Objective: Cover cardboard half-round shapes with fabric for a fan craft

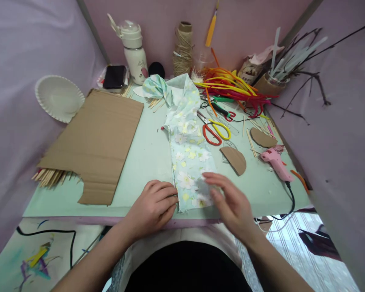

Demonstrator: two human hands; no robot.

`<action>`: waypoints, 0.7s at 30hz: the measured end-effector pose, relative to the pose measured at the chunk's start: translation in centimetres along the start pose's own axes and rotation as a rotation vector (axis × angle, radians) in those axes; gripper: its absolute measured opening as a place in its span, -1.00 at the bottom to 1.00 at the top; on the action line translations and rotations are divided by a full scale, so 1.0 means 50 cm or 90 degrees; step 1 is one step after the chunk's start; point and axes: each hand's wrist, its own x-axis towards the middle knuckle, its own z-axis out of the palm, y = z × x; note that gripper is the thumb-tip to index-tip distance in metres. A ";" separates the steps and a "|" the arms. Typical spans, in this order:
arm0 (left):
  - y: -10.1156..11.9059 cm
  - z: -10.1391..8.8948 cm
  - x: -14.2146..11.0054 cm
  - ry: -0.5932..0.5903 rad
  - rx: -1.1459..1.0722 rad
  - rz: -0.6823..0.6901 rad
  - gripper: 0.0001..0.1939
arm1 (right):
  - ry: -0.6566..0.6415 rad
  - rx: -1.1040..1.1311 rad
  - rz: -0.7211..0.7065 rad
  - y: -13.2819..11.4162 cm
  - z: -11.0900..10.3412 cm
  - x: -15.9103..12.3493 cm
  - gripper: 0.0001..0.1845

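Note:
A long strip of pale floral cloth (188,150) lies on the mint-green table (149,154), running from the back to the front edge. My left hand (153,205) rests at the cloth's near left edge, fingers curled and pressing on the fabric. My right hand (229,200) hovers over the cloth's near right corner with fingers stretched out and slightly blurred; it holds nothing that I can see. Red and yellow scissors (214,132) lie just right of the cloth.
A big cardboard sheet (94,138) covers the left of the table over wooden sticks (50,176). Two cardboard half-discs (235,159), a pink glue gun (276,162), coloured pipe cleaners (231,87), twine (183,48), a bottle (135,52) and a paper plate (59,97) stand around.

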 end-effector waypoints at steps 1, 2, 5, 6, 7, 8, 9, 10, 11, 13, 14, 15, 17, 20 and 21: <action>-0.001 0.001 -0.001 0.007 0.000 0.004 -0.86 | 0.045 -0.028 0.002 0.001 -0.020 0.015 -0.80; -0.001 0.003 -0.002 0.014 0.000 0.009 -0.86 | 0.075 -0.059 -0.005 0.001 -0.038 0.034 -0.82; -0.003 0.008 -0.005 0.028 -0.004 0.021 -0.85 | 0.042 -0.164 -0.092 -0.006 -0.062 0.114 -0.85; -0.003 0.009 -0.006 0.029 -0.006 0.023 -0.85 | 0.001 -0.188 -0.128 -0.009 -0.056 0.148 -0.83; -0.003 0.010 -0.007 0.029 -0.007 0.024 -0.84 | -0.040 -0.197 -0.169 -0.012 -0.045 0.184 -0.79; -0.003 0.011 -0.008 0.029 -0.007 0.024 -0.84 | -0.080 -0.198 -0.222 -0.014 -0.027 0.222 -0.76; -0.004 0.011 -0.009 0.031 -0.005 0.024 -0.83 | -0.129 -0.210 -0.263 -0.014 -0.007 0.261 -0.74; -0.004 0.012 -0.010 0.033 -0.003 0.025 -0.83 | -0.171 -0.224 -0.302 -0.012 0.016 0.300 -0.72; -0.003 0.012 -0.011 0.037 -0.001 0.028 -0.82 | -0.213 -0.246 -0.334 -0.010 0.038 0.337 -0.69; -0.003 0.012 -0.015 0.049 0.000 0.038 -0.82 | -0.303 -0.334 -0.385 -0.002 0.074 0.402 -0.62; -0.002 0.012 -0.018 0.056 -0.003 0.045 -0.82 | -0.340 -0.383 -0.392 0.003 0.087 0.427 -0.62; -0.002 0.012 -0.021 0.062 -0.007 0.052 -0.83 | -0.367 -0.420 -0.390 0.008 0.095 0.446 -0.63; -0.001 0.012 -0.030 0.073 -0.015 0.060 -0.84 | -0.396 -0.455 -0.374 0.016 0.102 0.467 -0.70; -0.002 0.013 -0.041 0.082 -0.025 0.066 -0.86 | -0.393 -0.446 -0.363 0.026 0.101 0.464 -0.76; -0.003 0.014 -0.044 0.083 -0.028 0.067 -0.86 | -0.383 -0.441 -0.358 0.030 0.100 0.460 -0.73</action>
